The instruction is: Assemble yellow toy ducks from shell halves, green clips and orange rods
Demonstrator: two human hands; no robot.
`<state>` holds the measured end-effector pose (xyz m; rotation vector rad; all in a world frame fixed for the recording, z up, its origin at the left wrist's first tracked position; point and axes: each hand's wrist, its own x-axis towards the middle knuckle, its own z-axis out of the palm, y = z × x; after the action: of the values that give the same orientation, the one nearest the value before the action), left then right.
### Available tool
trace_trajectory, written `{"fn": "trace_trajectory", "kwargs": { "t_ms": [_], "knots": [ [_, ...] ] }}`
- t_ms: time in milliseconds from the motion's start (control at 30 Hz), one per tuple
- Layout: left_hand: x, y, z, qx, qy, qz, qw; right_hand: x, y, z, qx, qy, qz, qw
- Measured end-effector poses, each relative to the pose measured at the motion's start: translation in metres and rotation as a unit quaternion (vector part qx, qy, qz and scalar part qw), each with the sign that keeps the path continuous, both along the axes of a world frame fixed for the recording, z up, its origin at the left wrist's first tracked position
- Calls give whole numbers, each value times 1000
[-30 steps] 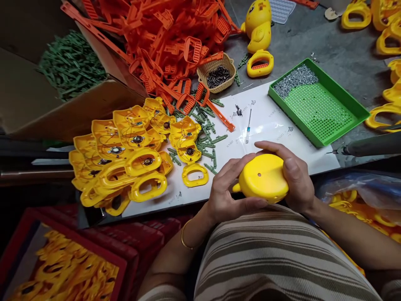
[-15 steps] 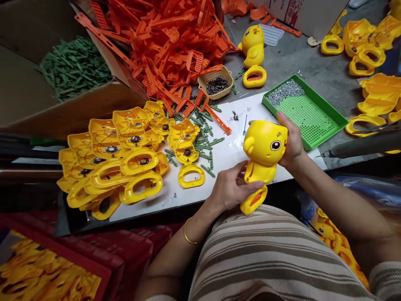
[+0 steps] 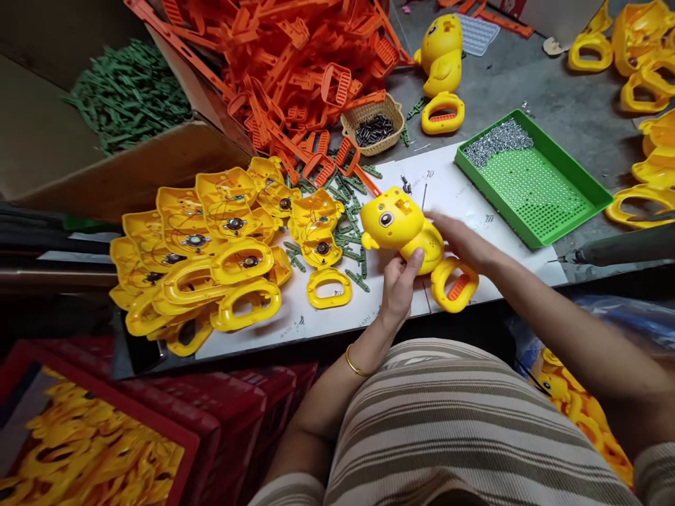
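A yellow duck-shaped toy (image 3: 395, 219) with a looped handle is tilted above the front of the white work surface. My left hand (image 3: 401, 280) is closed around its lower body, thumb on the near side. My right hand (image 3: 461, 242), slightly blurred, is beside the toy's back with its fingers stretched out; some fingertips are hidden. Behind the toy's head stands the thin shaft of a screwdriver (image 3: 425, 197), its handle covered by the toy. An orange ridged piece (image 3: 458, 287) shows inside the toy's handle.
A green tray (image 3: 567, 176) of screws lies right. Yellow half shells (image 3: 195, 239) with wired round parts are stacked left, beside scattered green strips (image 3: 358, 281). Behind are a small basket (image 3: 384, 144) of dark cylinders, heaped orange parts (image 3: 295, 77) and another duck toy (image 3: 443, 63).
The toy has moved left and turned, its eye now facing left. My left hand has shifted its grip; my right hand has let go of the toy's head and moved down along its back.
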<state>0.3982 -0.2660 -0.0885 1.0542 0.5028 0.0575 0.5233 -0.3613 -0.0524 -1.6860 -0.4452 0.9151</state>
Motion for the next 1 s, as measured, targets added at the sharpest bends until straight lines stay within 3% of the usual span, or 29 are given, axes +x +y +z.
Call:
{"fn": "trace_trajectory", "kwargs": {
  "t_ms": [133, 333, 400, 467, 500, 567, 600, 633, 700, 767, 833, 900, 933, 1000],
  "knots": [
    [0, -1, 3, -94, 59, -51, 993, -10, -26, -7, -25, 57, 60, 996],
    [7, 18, 16, -70, 117, -142, 981, 11, -37, -11, 31, 216, 72, 973],
    [0, 28, 21, -4, 130, -170, 977, 17, -39, -11, 16, 189, 73, 979],
    [-11, 43, 25, 155, 129, -160, 966, 21, -39, -9, -26, 97, 87, 991],
    [-16, 52, 26, 265, 111, -126, 950, 23, -39, -8, -52, 41, 101, 993],
    [-20, 72, 29, 464, 30, -51, 884, 26, -34, -6, -93, -55, 140, 984],
    [-18, 82, 30, 527, -21, -54, 848, 27, -31, -5, -103, -85, 167, 977],
    [-13, 92, 30, 560, -66, -87, 821, 29, -26, -6, -107, -108, 196, 969],
    [2, 107, 28, 563, -119, -190, 795, 33, -17, -8, -101, -144, 240, 955],
    [19, 113, 25, 522, -132, -272, 798, 37, -10, -11, -94, -173, 263, 945],
    [31, 112, 22, 483, -124, -308, 810, 40, -7, -13, -83, -180, 272, 942],
    [36, 108, 21, 468, -111, -307, 821, 40, -8, -11, -47, -169, 249, 953],
    [37, 105, 21, 467, -106, -300, 825, 38, -9, -8, -17, -167, 200, 965],
    [36, 101, 23, 468, -97, -290, 829, 28, -6, -4, 55, -166, 38, 984]
  ]
}}
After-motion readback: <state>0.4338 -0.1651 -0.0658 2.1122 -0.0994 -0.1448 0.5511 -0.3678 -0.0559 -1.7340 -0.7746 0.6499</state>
